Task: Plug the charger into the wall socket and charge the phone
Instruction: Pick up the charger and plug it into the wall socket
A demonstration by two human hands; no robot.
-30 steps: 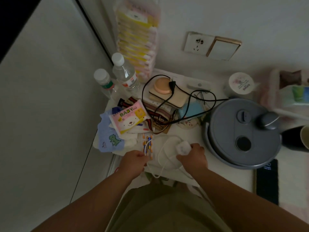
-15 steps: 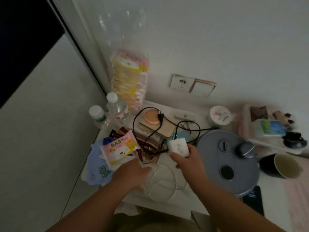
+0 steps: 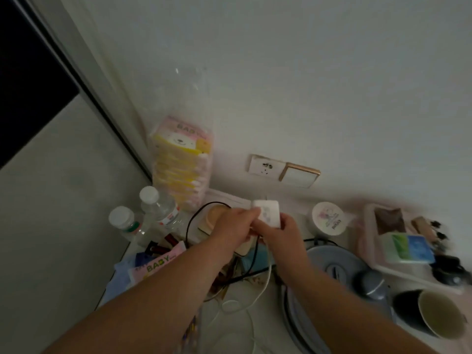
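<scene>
Both hands hold the white square plastic charger block (image 3: 267, 213) in the air below the white wall socket (image 3: 266, 166). The right hand (image 3: 279, 232) pinches its lower right edge; the left hand (image 3: 236, 226) grips its left side. Its thin white cable (image 3: 265, 282) hangs down onto the cluttered white tabletop (image 3: 263, 325).

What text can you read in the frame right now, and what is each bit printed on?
"BABY": top pack of the stacked tissue packs against the wall.
"BABY": pink pack on the table, partly under the left forearm.
Round white lid: dark print, too blurred to read.
Water bottle labels: too small.
White charger, in both hands: faint marks, unreadable.
Wall socket: no text.
</scene>
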